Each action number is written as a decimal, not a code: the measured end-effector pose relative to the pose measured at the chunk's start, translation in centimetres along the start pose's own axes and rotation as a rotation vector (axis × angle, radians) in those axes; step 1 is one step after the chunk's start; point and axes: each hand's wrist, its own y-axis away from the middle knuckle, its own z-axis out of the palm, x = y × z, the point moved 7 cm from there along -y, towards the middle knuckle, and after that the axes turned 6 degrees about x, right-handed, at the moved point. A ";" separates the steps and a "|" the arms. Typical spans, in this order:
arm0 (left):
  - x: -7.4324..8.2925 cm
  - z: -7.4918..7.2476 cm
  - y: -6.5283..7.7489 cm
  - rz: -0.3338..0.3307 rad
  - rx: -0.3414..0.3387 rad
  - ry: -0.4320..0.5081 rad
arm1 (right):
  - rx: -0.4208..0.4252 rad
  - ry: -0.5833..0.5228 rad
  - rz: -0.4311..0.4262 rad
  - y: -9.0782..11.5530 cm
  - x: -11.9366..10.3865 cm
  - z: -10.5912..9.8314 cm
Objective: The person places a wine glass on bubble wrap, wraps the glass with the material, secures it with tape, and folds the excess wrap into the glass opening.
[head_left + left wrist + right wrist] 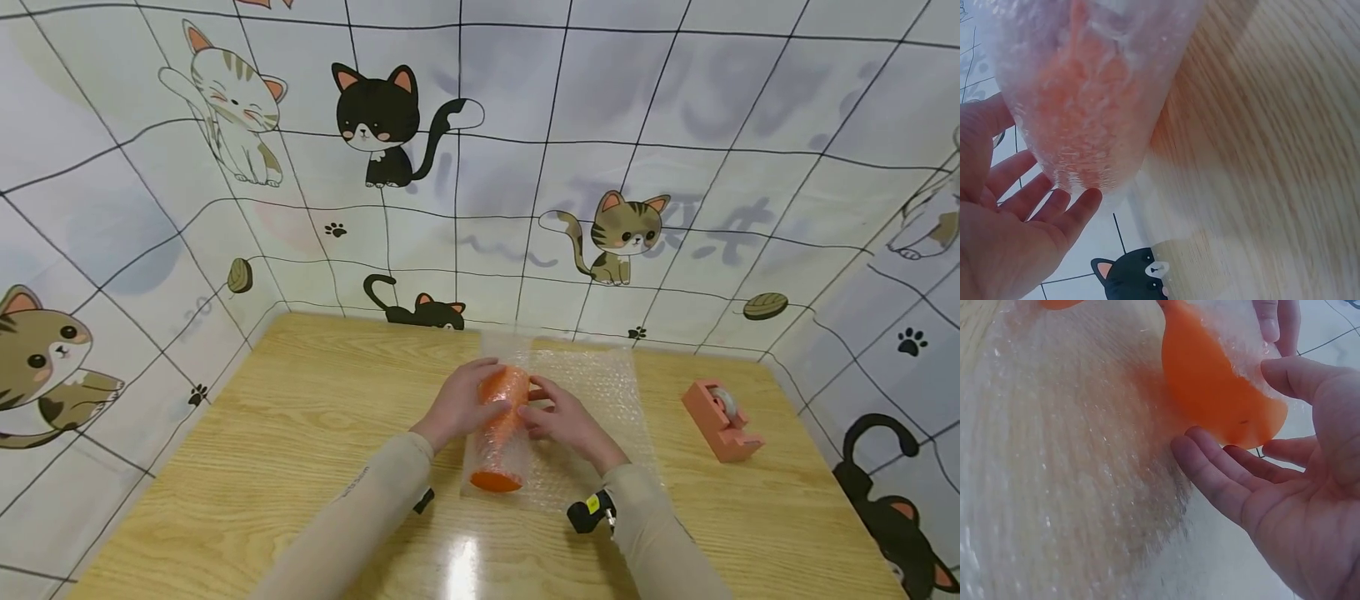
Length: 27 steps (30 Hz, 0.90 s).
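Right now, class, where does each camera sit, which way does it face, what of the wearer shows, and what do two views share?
Head: worn on the head, facing forward and down over the table; sleeves, left hand and right hand show.
Left wrist: worn there, facing the wrapped orange cylinder; left hand shows.
Right wrist: worn there, facing the orange cylinder and bubble wrap; right hand shows, left fingers at top.
Shared: both wrist views show the orange cylinder.

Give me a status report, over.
Left hand holds orange object, right hand at its right side. Bubble wrap over it, extending right. Tape dispenser farther right, out of the way.
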 end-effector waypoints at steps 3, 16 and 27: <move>0.3 0.2 -0.1 0.008 0.005 0.010 | 0.031 0.038 0.002 0.1 0.2 -0.5; 0.6 0.9 -0.5 0.014 0.005 -0.023 | 0.214 0.038 -0.021 0.0 0.4 -1.6; -0.1 0.0 0.0 0.047 0.006 0.234 | 0.358 0.122 -0.218 0.9 -1.6 -2.4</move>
